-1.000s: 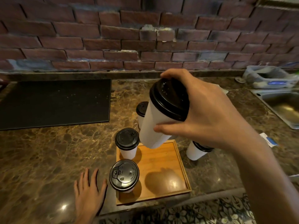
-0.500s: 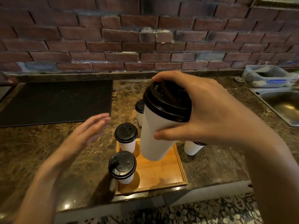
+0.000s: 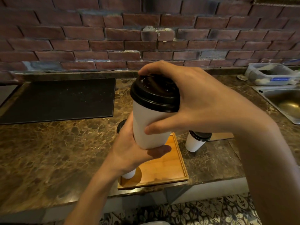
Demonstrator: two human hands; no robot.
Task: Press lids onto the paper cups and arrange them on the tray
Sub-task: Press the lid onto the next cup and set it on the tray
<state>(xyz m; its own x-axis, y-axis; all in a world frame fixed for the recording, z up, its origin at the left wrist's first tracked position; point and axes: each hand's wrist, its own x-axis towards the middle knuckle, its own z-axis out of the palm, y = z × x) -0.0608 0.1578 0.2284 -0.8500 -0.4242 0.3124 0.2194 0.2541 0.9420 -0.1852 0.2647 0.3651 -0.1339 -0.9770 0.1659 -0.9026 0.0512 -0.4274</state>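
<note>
A tall white paper cup (image 3: 148,125) with a black lid (image 3: 154,93) is held in the air above the wooden tray (image 3: 168,169). My right hand (image 3: 199,101) grips it from the right, fingers over the lid and thumb on the cup wall. My left hand (image 3: 131,150) cups the bottom of the cup from the left and below. On the tray, my left arm hides most of a small cup (image 3: 129,174), and a black lid edge (image 3: 120,126) shows behind my left hand. Another small lidded cup (image 3: 195,142) stands on the counter right of the tray.
The brown marble counter (image 3: 56,151) ends at a brick wall. A black mat (image 3: 58,99) lies at the back left. A steel sink (image 3: 284,103) sits at the right with a plastic container (image 3: 269,73) behind it. Patterned floor tiles show below the counter edge.
My left hand has risen from the counter beside the tray and taken hold of the bottom of the tall cup. My right hand has brought the cup closer and more upright.
</note>
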